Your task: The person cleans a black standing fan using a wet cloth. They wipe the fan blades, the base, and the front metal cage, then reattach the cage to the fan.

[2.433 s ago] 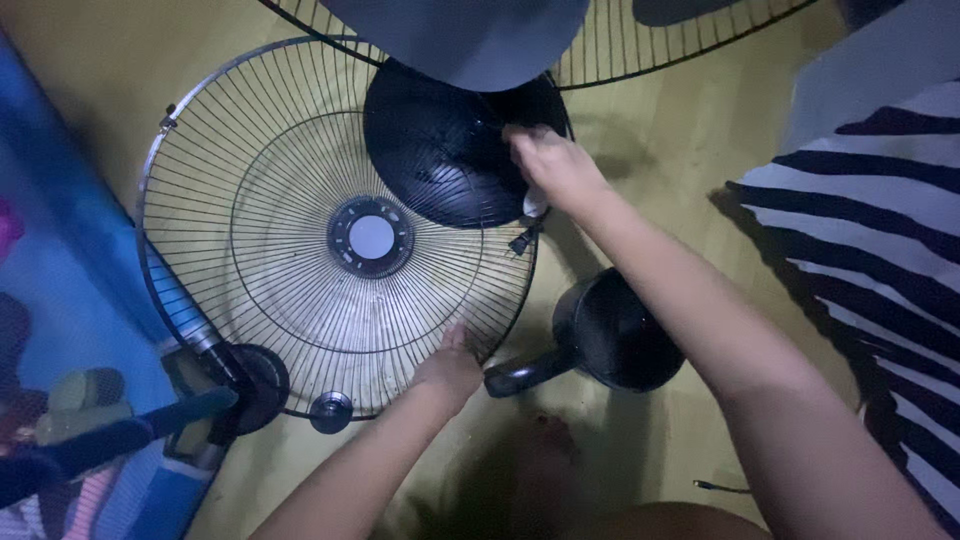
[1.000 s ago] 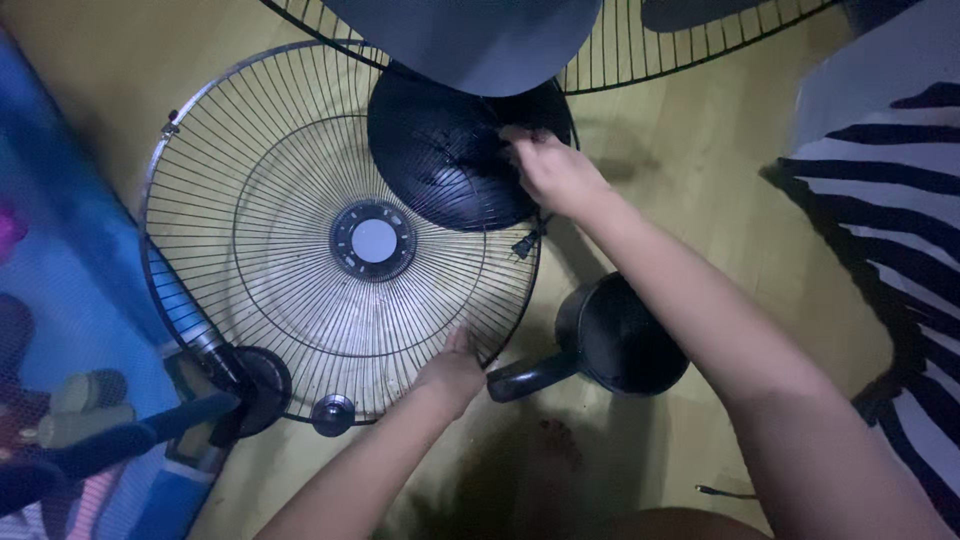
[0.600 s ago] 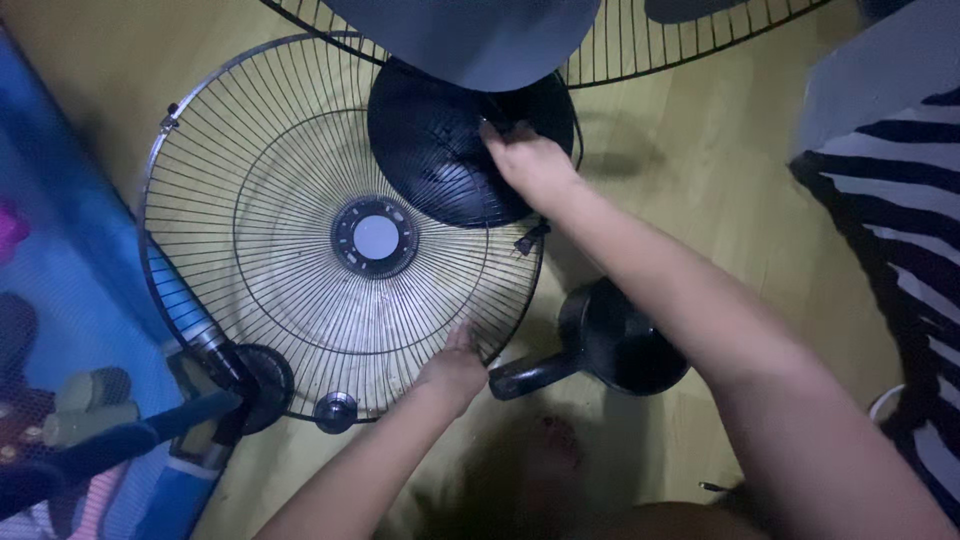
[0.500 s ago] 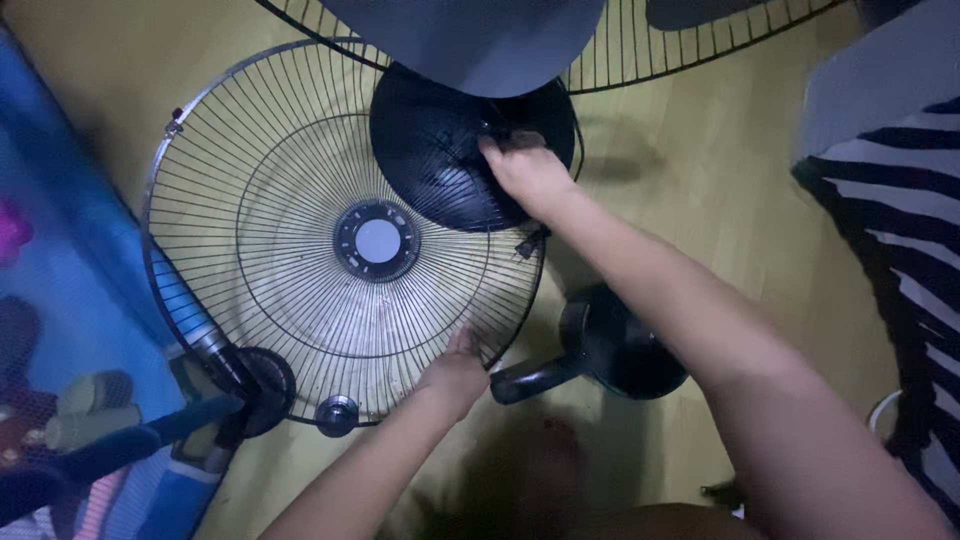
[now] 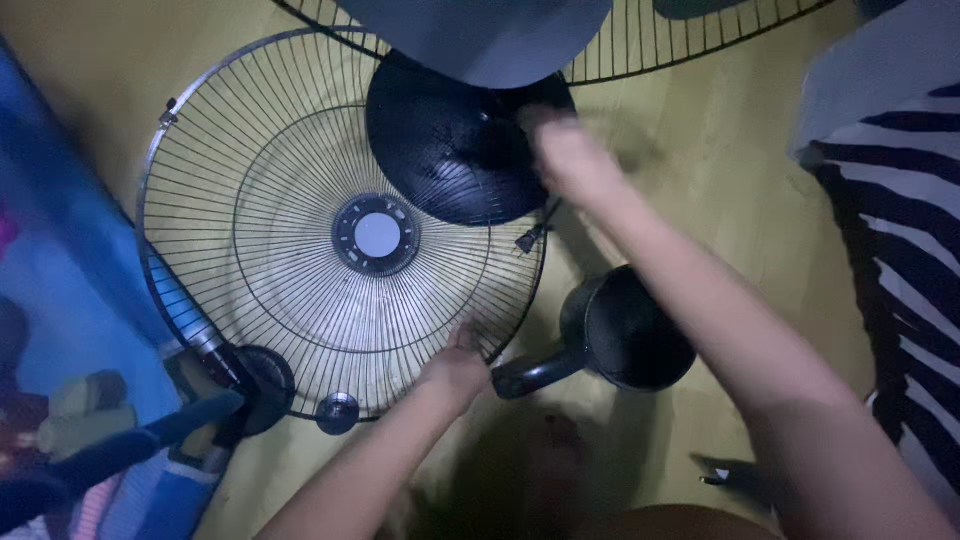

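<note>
A round wire fan guard (image 5: 280, 200) with a white-centred hub (image 5: 377, 234) lies flat on the yellow floor. My left hand (image 5: 455, 365) grips its near rim. A black ribbed dome-shaped fan part (image 5: 450, 150) sits over the guard's far right side. My right hand (image 5: 565, 150) is blurred at the dome's right edge, fingers pointing away from me. Whether it holds anything is hidden by the blur. A small black plug (image 5: 525, 240) on a cord lies just below the dome.
A black scoop with a handle (image 5: 625, 335) stands on the floor right of the guard. A grey fan blade (image 5: 480, 35) and a second wire guard (image 5: 650, 45) lie at the top. Striped fabric (image 5: 900, 220) is at the right, a blue mat (image 5: 60, 300) at the left, black knobs (image 5: 338, 412) near the guard's front.
My right hand has slid from the middle of the black dome out to its right edge and is now blurred. My left hand has stayed on the guard's rim.
</note>
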